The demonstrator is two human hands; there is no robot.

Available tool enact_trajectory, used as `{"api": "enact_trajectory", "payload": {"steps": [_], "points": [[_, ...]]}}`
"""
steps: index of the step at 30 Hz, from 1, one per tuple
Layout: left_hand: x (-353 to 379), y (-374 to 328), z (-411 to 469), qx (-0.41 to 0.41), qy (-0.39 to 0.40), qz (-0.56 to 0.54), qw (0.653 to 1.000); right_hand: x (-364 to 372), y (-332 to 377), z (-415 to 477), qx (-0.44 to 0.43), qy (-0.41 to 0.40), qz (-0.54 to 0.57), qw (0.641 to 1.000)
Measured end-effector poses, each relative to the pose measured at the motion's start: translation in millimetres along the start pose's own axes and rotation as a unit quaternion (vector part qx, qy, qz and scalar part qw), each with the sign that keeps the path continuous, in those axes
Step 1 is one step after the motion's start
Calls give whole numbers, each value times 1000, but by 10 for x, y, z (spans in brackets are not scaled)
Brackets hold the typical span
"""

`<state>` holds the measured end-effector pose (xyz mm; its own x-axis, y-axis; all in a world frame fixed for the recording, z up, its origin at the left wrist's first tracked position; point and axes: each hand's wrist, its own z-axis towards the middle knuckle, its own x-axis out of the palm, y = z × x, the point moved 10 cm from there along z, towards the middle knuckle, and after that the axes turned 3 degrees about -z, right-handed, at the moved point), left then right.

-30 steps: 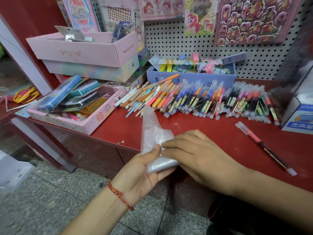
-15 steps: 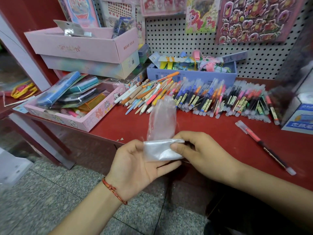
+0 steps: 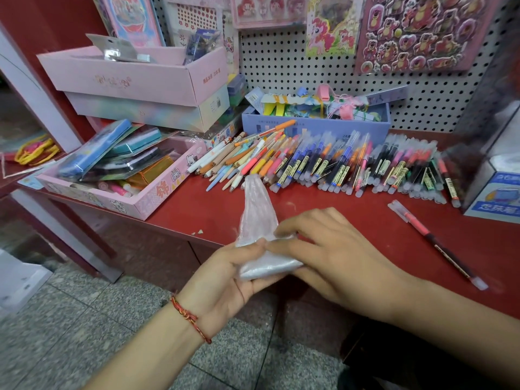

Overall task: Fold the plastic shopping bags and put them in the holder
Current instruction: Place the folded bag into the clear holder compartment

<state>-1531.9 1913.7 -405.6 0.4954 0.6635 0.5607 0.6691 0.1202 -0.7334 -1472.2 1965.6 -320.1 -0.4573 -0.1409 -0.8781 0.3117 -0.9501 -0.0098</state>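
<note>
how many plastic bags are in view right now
1. The clear, partly folded plastic bag is pinched between the left hand and right hand at the front edge of the red shelf, its loose end rising toward the pens. Others may be out of frame.

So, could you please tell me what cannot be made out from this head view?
1. The holder: none can be identified anywhere in the head view.
2. The plastic bag: its number of folds cannot be counted, since the right hand and left hand cover its folded end.
3. The blue-and-white box: cut off by the right edge.
4. The pens: the print on their labels is too small to read.
</note>
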Motion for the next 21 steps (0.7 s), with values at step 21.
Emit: {"api": "enact_trajectory", "payload": {"steps": [21], "points": [[364, -514, 84, 196, -2, 302, 933, 355, -723, -296, 428, 55, 527, 732]]}}
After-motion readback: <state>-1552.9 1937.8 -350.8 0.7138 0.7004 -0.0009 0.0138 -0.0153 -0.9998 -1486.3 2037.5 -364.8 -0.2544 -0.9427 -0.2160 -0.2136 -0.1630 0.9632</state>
